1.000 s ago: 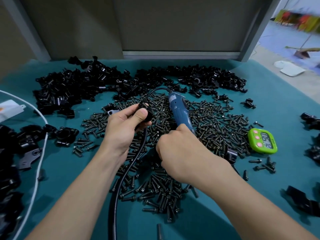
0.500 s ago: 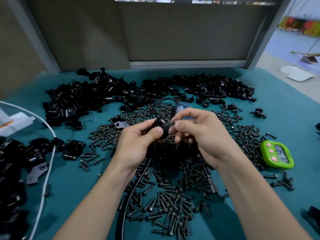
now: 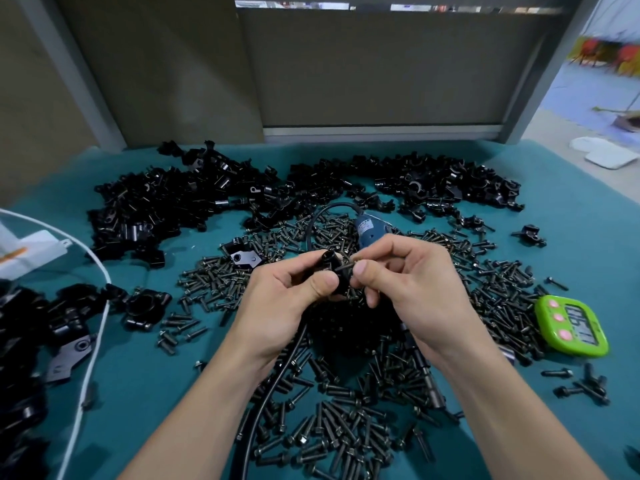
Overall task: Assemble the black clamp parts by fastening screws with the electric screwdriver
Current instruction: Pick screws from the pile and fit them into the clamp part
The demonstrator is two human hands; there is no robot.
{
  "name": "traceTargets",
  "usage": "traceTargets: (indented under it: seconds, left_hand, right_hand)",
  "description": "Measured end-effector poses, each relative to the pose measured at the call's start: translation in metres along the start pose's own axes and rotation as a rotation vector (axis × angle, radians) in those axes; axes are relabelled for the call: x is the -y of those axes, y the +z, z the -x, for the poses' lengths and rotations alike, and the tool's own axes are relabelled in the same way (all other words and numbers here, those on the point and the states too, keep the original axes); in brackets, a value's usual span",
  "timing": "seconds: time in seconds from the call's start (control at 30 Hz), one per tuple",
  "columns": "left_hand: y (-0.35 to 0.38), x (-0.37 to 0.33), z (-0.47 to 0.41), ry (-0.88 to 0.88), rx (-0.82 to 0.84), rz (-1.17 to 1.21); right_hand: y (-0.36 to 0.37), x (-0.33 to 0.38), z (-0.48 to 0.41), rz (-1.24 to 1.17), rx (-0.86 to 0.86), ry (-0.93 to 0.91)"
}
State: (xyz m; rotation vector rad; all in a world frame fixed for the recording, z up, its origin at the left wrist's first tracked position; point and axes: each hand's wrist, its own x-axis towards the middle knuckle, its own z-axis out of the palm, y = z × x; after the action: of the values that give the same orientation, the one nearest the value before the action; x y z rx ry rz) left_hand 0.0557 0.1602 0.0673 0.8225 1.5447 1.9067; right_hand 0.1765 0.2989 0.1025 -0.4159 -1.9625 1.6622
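The right hand point(image 3: 412, 292) hides the middle of the screwdriver point(image 3: 371, 231) and one end of the screw point(image 3: 345, 267) it pinches, while the left hand point(image 3: 284, 306) covers much of the clamp point(image 3: 329, 259). The left edge cuts off a parts pile point(image 3: 20, 341) and a white box point(image 3: 31, 251); the coloured shapes point(image 3: 609, 57) far right are blurred.

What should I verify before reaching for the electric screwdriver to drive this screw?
1. Left hand keeps the clamp part in its grip: ok.
2. Right hand pinches a screw against the part: ok.
3. Screw started in its hole: cannot tell, the fingers hide it.
4. Electric screwdriver within reach, lying on the screw pile just behind the hands: ok.
5. Right hand free to take the tool: not ok, it holds the screw.
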Motion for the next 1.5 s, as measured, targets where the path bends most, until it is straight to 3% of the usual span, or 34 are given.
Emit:
traceTargets:
  seconds: [0.27, 0.77, 1.07, 1.23, 1.5]
  left_hand:
    - [0.002, 0.002, -0.001, 0.002, -0.038, -0.056]
    - [-0.001, 0.002, 0.003, 0.101, -0.056, -0.278]
    - [0.004, -0.004, 0.004, 0.138, -0.061, -0.317]
    - [0.007, 0.004, 0.002, 0.099, -0.105, -0.374]
    - [0.012, 0.004, 0.003, 0.064, -0.049, -0.181]
  right_hand:
    - [0.002, -0.002, 0.001, 0.06, -0.04, -0.042]
    - [0.009, 0.001, 0.005, 0.607, 0.035, -0.114]
    - [0.015, -0.003, 0.007, 0.632, 0.004, -0.082]
    - [0.0, 0.002, 0.007, 0.534, 0.065, -0.169]
    - [0.002, -0.002, 0.005, 0.547, 0.062, -0.177]
